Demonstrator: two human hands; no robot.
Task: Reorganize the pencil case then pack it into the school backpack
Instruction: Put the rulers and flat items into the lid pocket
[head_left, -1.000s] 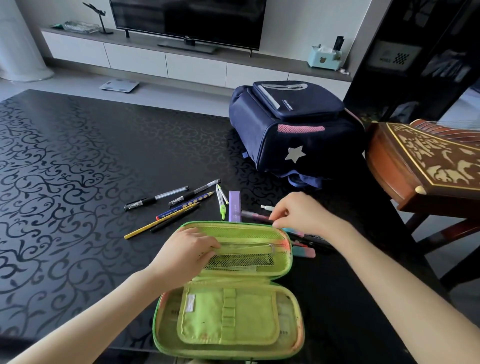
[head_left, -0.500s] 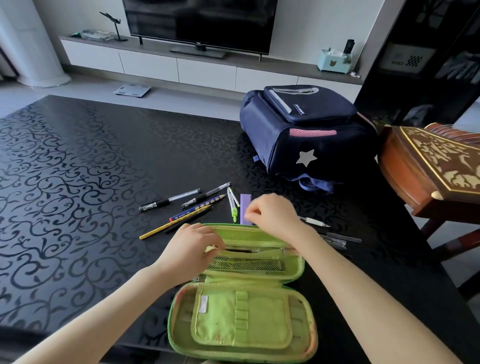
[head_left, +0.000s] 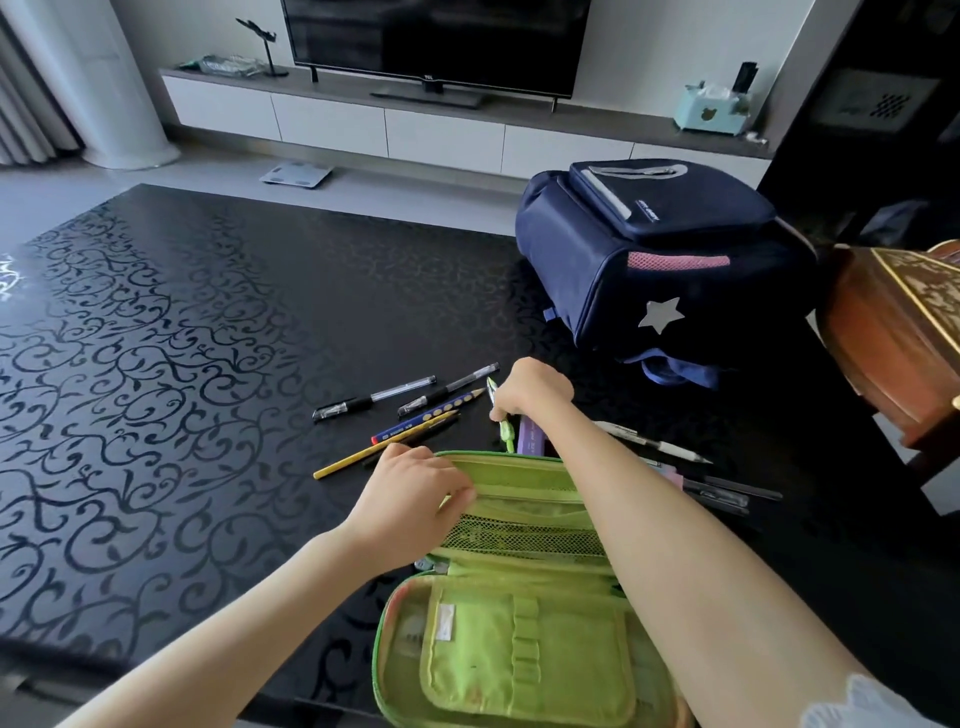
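Case (head_left: 524, 670) lies open; my left hand (head_left: 410, 491) grips its upper flap. My right hand (head_left: 530, 389) pinches the green pen (head_left: 507, 431) beyond it.

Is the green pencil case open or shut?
Open. The pencil case lies spread, mesh pocket and inner flap showing; the left hand holds its far half.

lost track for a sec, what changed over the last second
The right hand moved left, from the loose pens right of the pencil case across its top edge, and its fingers now grip the green-and-white tool beside the purple box. The left hand kept holding the case's upper flap; the backpack and the pencils on the left did not move.
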